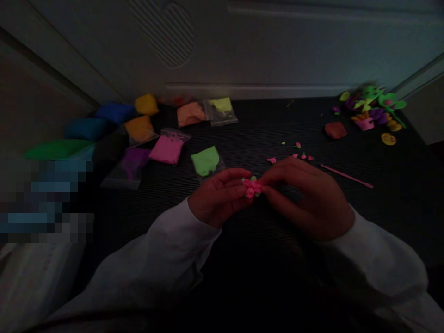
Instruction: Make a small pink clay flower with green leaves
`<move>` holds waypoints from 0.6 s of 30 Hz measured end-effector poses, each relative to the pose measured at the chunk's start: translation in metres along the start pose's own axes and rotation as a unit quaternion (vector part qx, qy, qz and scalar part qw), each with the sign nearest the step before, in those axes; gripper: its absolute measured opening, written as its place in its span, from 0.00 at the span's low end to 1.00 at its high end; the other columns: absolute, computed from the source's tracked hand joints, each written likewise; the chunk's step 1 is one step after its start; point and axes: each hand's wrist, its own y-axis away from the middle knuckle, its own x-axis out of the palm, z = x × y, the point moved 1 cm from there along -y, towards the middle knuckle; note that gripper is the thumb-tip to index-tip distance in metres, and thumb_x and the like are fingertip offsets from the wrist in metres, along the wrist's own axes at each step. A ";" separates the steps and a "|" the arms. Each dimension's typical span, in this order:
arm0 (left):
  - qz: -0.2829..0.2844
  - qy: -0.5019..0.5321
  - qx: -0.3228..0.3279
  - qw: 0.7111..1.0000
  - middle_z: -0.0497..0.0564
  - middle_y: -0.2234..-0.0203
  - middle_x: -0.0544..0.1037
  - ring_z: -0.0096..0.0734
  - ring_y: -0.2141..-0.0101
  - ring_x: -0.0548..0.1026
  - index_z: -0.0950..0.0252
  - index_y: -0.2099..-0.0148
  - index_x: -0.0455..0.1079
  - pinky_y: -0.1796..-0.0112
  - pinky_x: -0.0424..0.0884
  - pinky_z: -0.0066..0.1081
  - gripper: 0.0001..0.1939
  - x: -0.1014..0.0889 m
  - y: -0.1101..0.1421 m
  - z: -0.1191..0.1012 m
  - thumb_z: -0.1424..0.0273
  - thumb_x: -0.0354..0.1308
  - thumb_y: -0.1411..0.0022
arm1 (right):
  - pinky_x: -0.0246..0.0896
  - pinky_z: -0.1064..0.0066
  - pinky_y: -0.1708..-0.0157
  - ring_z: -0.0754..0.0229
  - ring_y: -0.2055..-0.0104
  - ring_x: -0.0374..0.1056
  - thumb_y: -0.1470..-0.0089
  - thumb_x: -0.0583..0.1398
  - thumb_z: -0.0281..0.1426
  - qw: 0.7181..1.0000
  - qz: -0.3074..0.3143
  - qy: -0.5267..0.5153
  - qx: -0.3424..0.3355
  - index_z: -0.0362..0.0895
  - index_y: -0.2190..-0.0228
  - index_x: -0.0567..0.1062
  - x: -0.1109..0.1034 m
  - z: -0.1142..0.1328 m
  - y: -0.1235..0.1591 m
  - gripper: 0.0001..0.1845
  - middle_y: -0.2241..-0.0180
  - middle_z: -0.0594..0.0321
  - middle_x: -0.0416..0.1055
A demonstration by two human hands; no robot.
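Above the dark table, my left hand point(222, 194) is closed around a small cluster of pink clay roses point(251, 188) with green bits at its edges. The thumb and index fingertip of my right hand point(307, 196) pinch at the right side of this cluster. Whether a separate piece sits between those fingertips is too small to tell. Just beyond my right hand lie several tiny pink clay flowers point(304, 157), some with green on them. A pink modelling tool point(346, 175) rests to the right of that hand.
Bags of coloured clay spread across the left, among them light green point(205, 162), pink point(167, 148) and orange point(139, 128). A reddish-brown lump point(335, 130) and a pile of clay flowers point(376, 108) sit at the far right. A pale panel point(294, 51) bounds the table's back.
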 end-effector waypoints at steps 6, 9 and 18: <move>0.005 0.006 -0.002 1.000 0.45 0.75 0.75 0.20 0.72 0.73 0.64 0.65 0.67 0.69 0.68 0.20 0.12 0.001 0.001 0.000 0.81 0.56 0.55 | 0.58 0.71 0.64 0.64 0.65 0.62 0.53 0.53 0.27 1.000 0.009 -0.014 0.001 0.43 0.68 0.69 -0.001 0.001 -0.001 0.08 0.69 0.62 0.67; 0.008 0.016 -0.001 1.000 0.46 0.73 0.75 0.20 0.72 0.73 0.64 0.64 0.67 0.68 0.69 0.21 0.13 0.002 0.002 -0.002 0.81 0.56 0.54 | 0.59 0.70 0.66 0.63 0.67 0.63 0.54 0.54 0.28 1.000 -0.014 -0.021 0.010 0.44 0.66 0.69 -0.006 0.000 0.001 0.10 0.70 0.62 0.66; -0.022 0.034 -0.014 0.999 0.47 0.73 0.74 0.26 0.70 0.73 0.64 0.64 0.65 0.69 0.70 0.26 0.12 0.005 0.005 -0.006 0.79 0.55 0.54 | 0.59 0.69 0.74 0.64 0.74 0.62 0.54 0.54 0.30 0.972 -0.197 0.013 0.124 0.45 0.68 0.69 -0.021 -0.016 0.002 0.08 0.74 0.63 0.66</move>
